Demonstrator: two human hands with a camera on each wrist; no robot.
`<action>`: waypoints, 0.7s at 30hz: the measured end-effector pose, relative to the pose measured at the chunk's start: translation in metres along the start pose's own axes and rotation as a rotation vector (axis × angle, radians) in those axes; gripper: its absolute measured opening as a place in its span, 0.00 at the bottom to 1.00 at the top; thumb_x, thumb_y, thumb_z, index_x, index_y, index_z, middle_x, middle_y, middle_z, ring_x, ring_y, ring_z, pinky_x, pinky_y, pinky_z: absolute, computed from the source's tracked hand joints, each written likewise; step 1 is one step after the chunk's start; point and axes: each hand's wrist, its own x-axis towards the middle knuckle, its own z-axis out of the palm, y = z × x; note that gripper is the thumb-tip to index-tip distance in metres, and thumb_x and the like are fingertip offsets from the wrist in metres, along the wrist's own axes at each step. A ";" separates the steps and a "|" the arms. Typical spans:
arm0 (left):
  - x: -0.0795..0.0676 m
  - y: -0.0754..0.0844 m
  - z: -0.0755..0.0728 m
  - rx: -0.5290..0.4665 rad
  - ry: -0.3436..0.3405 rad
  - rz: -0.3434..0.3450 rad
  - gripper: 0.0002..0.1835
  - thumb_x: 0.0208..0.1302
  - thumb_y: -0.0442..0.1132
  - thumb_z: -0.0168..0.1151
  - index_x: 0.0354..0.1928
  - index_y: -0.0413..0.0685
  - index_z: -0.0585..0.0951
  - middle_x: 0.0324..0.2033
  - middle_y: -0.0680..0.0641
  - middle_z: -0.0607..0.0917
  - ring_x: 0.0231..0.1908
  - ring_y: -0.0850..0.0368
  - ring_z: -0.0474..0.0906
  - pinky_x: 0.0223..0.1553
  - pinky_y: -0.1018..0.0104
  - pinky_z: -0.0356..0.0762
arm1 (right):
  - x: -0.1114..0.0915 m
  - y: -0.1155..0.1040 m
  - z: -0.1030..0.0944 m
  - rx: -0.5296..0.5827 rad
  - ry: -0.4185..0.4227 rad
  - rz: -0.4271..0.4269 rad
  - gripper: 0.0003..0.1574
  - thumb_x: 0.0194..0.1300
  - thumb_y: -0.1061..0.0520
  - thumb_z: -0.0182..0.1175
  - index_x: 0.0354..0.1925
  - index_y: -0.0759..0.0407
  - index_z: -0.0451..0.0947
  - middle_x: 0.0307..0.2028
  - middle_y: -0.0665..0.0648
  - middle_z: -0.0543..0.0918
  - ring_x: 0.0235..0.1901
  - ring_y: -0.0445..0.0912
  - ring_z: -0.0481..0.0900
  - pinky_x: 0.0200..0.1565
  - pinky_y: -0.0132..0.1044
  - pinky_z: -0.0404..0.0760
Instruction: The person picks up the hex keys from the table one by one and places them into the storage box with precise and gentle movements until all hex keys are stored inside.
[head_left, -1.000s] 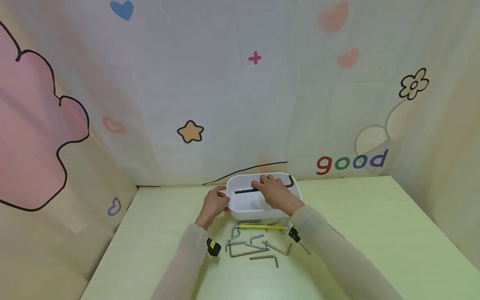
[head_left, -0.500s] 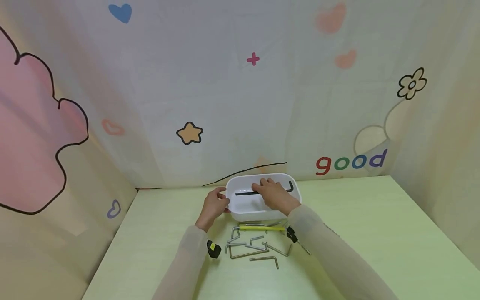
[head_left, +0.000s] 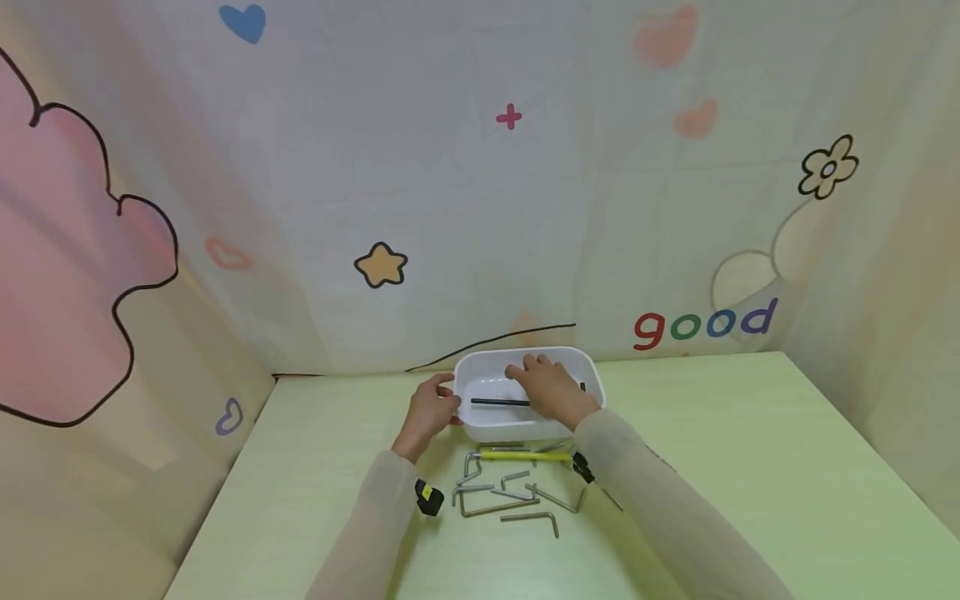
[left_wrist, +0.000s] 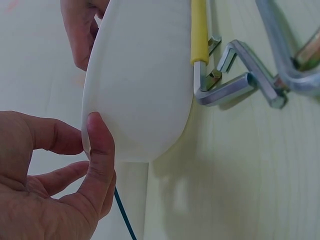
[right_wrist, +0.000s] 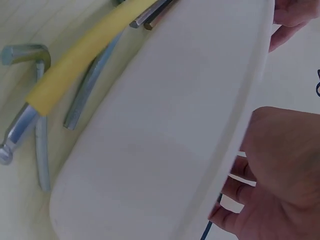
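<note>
My left hand [head_left: 427, 410] pinches the left end of a white plastic tray [head_left: 517, 432], thumb and fingers on either side of its rim in the left wrist view. In the tray lies a long black hex key [head_left: 495, 402], its middle hidden behind my right hand [head_left: 553, 390]. That hand hangs over the tray with loosely bent fingers, apart from the key's visible left end. In the right wrist view, the tray's side wall [right_wrist: 155, 120] hides the fingertips of my right hand [right_wrist: 285, 170].
In front of the tray lies a hex key with a yellow sleeve [head_left: 521, 455]. Several bare metal hex keys, among them one bent key [head_left: 528, 517], are spread nearer to me on the light green table [head_left: 300, 500]. A printed curtain [head_left: 465, 208] stands close behind the tray.
The black hex key has left my right hand's fingers and dropped to the tray's floor, nearer the front wall. My left hand keeps its hold on the rim.
</note>
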 end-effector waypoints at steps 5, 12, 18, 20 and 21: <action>0.000 0.001 0.000 0.003 0.003 -0.010 0.28 0.60 0.29 0.55 0.65 0.39 0.71 0.39 0.42 0.76 0.27 0.57 0.77 0.33 0.58 0.88 | -0.002 -0.002 -0.003 -0.040 0.029 0.022 0.25 0.71 0.57 0.57 0.65 0.48 0.69 0.52 0.59 0.75 0.53 0.54 0.71 0.53 0.56 0.77; 0.001 0.003 0.000 0.005 0.016 -0.016 0.28 0.60 0.30 0.56 0.64 0.40 0.72 0.41 0.41 0.76 0.26 0.57 0.77 0.32 0.59 0.88 | -0.009 -0.007 -0.007 -0.073 0.064 0.011 0.27 0.69 0.52 0.60 0.65 0.48 0.69 0.52 0.57 0.75 0.53 0.53 0.72 0.49 0.54 0.77; 0.001 0.003 0.000 0.013 0.020 -0.012 0.27 0.60 0.30 0.56 0.64 0.40 0.72 0.42 0.41 0.76 0.26 0.58 0.76 0.32 0.59 0.88 | -0.021 -0.010 -0.014 -0.077 0.122 -0.013 0.28 0.67 0.53 0.62 0.63 0.49 0.71 0.51 0.57 0.76 0.51 0.54 0.73 0.46 0.52 0.77; -0.001 0.003 0.000 0.012 0.016 -0.009 0.27 0.61 0.30 0.56 0.65 0.39 0.72 0.43 0.41 0.76 0.25 0.58 0.76 0.33 0.58 0.88 | -0.026 -0.011 -0.016 -0.076 0.152 -0.029 0.27 0.66 0.54 0.63 0.63 0.50 0.71 0.50 0.57 0.77 0.51 0.54 0.74 0.44 0.52 0.77; -0.002 0.003 0.000 0.008 0.014 -0.007 0.27 0.61 0.30 0.56 0.65 0.39 0.72 0.43 0.40 0.76 0.25 0.58 0.76 0.33 0.58 0.88 | -0.028 -0.012 -0.017 -0.075 0.162 -0.036 0.27 0.66 0.54 0.63 0.62 0.50 0.72 0.50 0.57 0.77 0.50 0.54 0.74 0.44 0.51 0.78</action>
